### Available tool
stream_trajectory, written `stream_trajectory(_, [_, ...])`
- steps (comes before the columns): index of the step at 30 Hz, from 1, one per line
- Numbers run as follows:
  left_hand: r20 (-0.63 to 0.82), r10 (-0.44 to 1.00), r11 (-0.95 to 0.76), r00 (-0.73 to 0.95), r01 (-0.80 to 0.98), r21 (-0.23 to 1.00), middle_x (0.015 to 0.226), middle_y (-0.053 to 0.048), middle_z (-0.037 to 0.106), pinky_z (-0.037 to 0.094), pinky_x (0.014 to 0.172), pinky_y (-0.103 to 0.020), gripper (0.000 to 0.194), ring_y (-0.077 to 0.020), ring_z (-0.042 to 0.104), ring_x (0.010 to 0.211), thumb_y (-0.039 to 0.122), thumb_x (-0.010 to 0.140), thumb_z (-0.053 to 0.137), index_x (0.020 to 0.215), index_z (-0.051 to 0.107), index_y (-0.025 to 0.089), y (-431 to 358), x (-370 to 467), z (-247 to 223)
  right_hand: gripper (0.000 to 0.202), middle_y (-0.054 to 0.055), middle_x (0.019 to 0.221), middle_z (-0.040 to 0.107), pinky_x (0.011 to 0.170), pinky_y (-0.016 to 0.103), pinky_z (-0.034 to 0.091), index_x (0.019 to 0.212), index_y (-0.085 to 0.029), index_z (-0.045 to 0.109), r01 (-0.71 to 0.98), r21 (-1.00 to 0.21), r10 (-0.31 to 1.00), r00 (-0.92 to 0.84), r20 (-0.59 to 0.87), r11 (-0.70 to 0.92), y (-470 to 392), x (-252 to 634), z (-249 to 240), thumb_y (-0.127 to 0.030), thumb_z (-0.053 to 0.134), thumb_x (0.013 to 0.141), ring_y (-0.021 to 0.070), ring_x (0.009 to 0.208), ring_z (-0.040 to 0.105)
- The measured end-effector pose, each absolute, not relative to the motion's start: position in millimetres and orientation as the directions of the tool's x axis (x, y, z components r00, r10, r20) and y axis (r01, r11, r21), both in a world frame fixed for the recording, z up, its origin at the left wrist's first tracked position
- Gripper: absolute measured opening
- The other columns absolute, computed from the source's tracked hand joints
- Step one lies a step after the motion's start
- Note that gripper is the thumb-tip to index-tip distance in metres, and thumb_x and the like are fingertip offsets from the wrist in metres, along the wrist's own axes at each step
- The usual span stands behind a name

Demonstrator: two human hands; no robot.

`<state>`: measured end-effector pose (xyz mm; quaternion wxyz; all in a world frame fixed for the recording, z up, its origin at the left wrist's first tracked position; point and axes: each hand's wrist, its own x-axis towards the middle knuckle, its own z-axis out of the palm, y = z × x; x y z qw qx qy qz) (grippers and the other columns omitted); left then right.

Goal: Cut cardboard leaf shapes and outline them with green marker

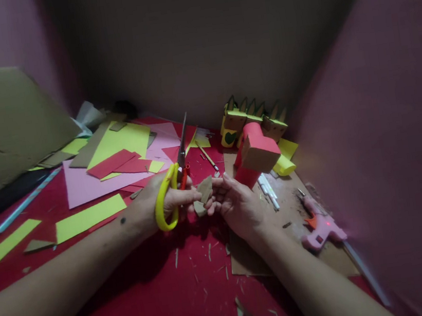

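Note:
My left hand [179, 196] is closed, with thumb and fingers pinching a small pointed cardboard piece [205, 187]. A second bit of cardboard [200, 209] shows just below it, partly covered by fingers. Scissors [168, 205] with yellow handles also sit in my left hand, their blades pointing up and away. Next to the left, my right hand [238, 203] has its fingers curled against the right edge of the cardboard piece. A small red-orange object [184, 176] shows beside the scissors' pivot, its kind unclear.
Red, pink and yellow paper [119, 144] lies at the left, near a large cardboard sheet [3, 118]. A red box-shaped craft [260, 146] and yellow pieces with pencil-like tips [251, 111] stand behind. A pink glue gun [323, 228], light lit, rests at the right by white sticks [269, 192].

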<state>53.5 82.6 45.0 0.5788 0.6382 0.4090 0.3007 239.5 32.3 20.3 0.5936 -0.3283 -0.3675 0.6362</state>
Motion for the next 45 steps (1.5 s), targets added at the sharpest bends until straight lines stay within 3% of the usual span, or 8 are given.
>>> stream_trajectory(5, [-0.118,0.861,0.073,0.495,0.109,0.991,0.052,0.004,0.061,0.047,0.049,-0.031,0.04,-0.018,0.06,0.046,0.046,0.068,0.086,0.086,0.056,0.026,85,53,38,0.023,0.003,0.069,0.075,0.054,0.026,0.059,0.084,-0.017,0.083,-0.538,-0.842,0.994,-0.103,0.029,-0.031,30,239,20,-0.036,0.091,0.073,0.017,0.061,0.071])
stream_trajectory(10, [-0.145,0.769,0.147,0.623,0.049,0.988,0.045,0.003,0.055,0.039,0.043,-0.028,0.036,-0.0132,0.051,0.038,0.047,0.064,0.083,0.071,0.057,0.024,85,54,41,0.04,0.0,0.07,0.078,0.049,0.024,0.057,0.108,-0.021,0.085,-0.494,-0.865,0.985,-0.174,-0.003,-0.09,27,239,22,-0.034,0.096,0.071,0.0152,0.055,0.067])
stream_trajectory(17, [-0.171,0.716,0.167,0.677,0.072,0.983,0.051,-0.001,0.064,0.038,0.04,-0.027,0.032,-0.014,0.054,0.038,0.048,0.071,0.085,0.07,0.067,0.021,86,49,37,0.03,-0.006,0.056,0.07,0.042,0.02,0.044,0.073,-0.023,0.074,-0.46,-0.888,0.996,-0.079,0.045,0.004,27,236,20,-0.035,0.101,0.066,0.0101,0.043,0.053])
stream_trajectory(23, [-0.127,0.79,-0.025,0.599,0.238,0.971,0.05,-0.002,0.059,0.039,0.047,-0.031,0.047,-0.0149,0.052,0.041,0.065,0.087,0.068,0.069,0.061,0.023,83,46,43,0.037,0.0,0.066,0.076,0.052,0.025,0.055,0.074,-0.021,0.069,-0.445,-0.896,1.0,0.02,-0.005,0.004,29,235,17,-0.038,0.101,0.065,0.0154,0.056,0.07])
stream_trajectory(31, [0.115,0.983,-0.174,0.14,0.905,0.388,0.075,-0.008,0.062,0.039,0.062,-0.038,0.023,-0.0253,0.06,0.069,0.044,0.093,0.063,0.093,0.064,0.022,122,17,56,0.033,-0.009,0.054,0.064,0.042,0.022,0.049,0.079,-0.022,0.066,-0.394,-0.916,0.957,0.287,-0.046,0.074,31,239,27,-0.029,0.089,0.057,0.0115,0.042,0.058])
stream_trajectory(35, [0.068,0.976,-0.216,0.205,0.938,0.271,0.073,-0.012,0.062,0.041,0.065,-0.041,0.019,-0.0278,0.062,0.071,0.033,0.092,0.067,0.084,0.069,0.016,136,3,51,0.028,-0.009,0.052,0.062,0.039,0.021,0.039,0.08,-0.02,0.069,-0.326,-0.941,0.944,0.33,-0.023,0.091,32,244,29,-0.031,0.084,0.059,0.0094,0.039,0.051])
stream_trajectory(40, [0.175,0.884,-0.467,0.434,0.839,0.278,0.138,-0.023,0.067,0.047,0.106,-0.046,0.033,-0.0386,0.058,0.133,0.029,0.103,0.054,0.125,0.072,0.012,113,28,56,0.024,-0.01,0.051,0.058,0.042,0.022,0.035,0.079,-0.021,0.068,-0.266,-0.961,0.96,0.281,-0.004,0.073,31,244,30,-0.033,0.081,0.063,0.0091,0.041,0.048])
stream_trajectory(45, [-0.011,0.733,-0.62,0.681,0.673,0.403,0.096,-0.005,0.07,0.048,0.076,-0.032,0.028,-0.026,0.066,0.093,0.035,0.074,0.092,0.088,0.071,0.023,106,66,46,0.025,-0.01,0.053,0.058,0.043,0.019,0.04,0.073,-0.021,0.063,-0.262,-0.957,0.954,0.297,0.039,0.121,31,242,29,-0.037,0.082,0.067,0.0073,0.042,0.052])
